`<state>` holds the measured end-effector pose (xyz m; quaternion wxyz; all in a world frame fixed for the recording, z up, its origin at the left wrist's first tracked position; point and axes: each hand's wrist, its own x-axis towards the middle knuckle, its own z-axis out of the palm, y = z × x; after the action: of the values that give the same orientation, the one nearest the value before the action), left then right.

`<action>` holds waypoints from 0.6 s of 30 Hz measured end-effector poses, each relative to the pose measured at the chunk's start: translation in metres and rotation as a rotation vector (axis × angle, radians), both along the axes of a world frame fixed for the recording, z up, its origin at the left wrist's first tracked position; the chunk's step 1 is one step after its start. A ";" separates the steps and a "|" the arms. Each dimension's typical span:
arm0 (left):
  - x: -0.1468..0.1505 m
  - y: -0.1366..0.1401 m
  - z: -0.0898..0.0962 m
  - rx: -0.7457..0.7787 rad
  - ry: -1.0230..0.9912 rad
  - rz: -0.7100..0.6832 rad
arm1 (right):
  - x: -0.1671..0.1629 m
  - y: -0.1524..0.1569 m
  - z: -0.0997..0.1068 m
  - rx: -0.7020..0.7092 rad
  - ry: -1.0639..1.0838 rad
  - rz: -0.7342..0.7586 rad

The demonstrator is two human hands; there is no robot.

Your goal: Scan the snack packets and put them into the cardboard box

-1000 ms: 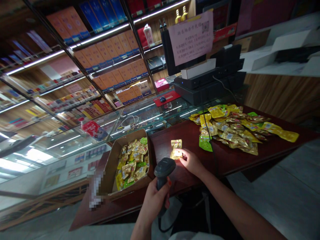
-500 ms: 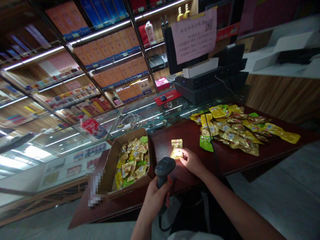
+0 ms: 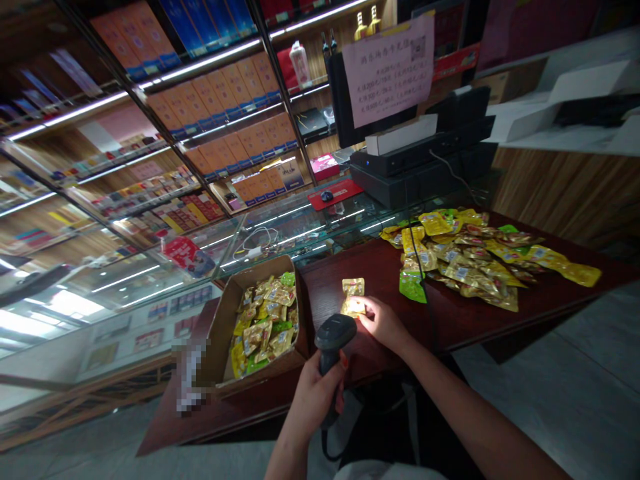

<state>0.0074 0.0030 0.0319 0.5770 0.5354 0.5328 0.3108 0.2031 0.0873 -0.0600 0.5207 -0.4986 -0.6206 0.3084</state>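
A black barcode scanner (image 3: 334,332) is gripped by its handle in my left hand (image 3: 317,393), its head tilted toward the packets on the table. My right hand (image 3: 383,323) pinches the edge of a small gold snack packet (image 3: 353,306), lit brightly, on the dark red table. Just behind it lies another gold packet (image 3: 353,287), close to or touching the first. To the left stands an open cardboard box (image 3: 219,333) holding several gold, yellow and green packets. A large heap of similar packets (image 3: 465,260) is spread on the right of the table.
A glass counter (image 3: 295,230) runs behind the table, with a mouse (image 3: 327,196) on a red pad. A monitor bearing a pink notice (image 3: 390,73) stands at the back. A black cable (image 3: 417,253) crosses the table beside the heap.
My left hand has shifted the scanner slightly to the right. My right hand and the packet it pinches stay almost where they were.
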 end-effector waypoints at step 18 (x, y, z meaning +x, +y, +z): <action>0.011 0.005 -0.005 0.027 0.026 0.033 | 0.000 0.003 -0.003 -0.024 0.019 0.009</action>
<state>0.0180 0.0080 0.0267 0.5576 0.5380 0.5449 0.3205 0.2032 0.0903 -0.0627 0.5191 -0.4991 -0.6142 0.3227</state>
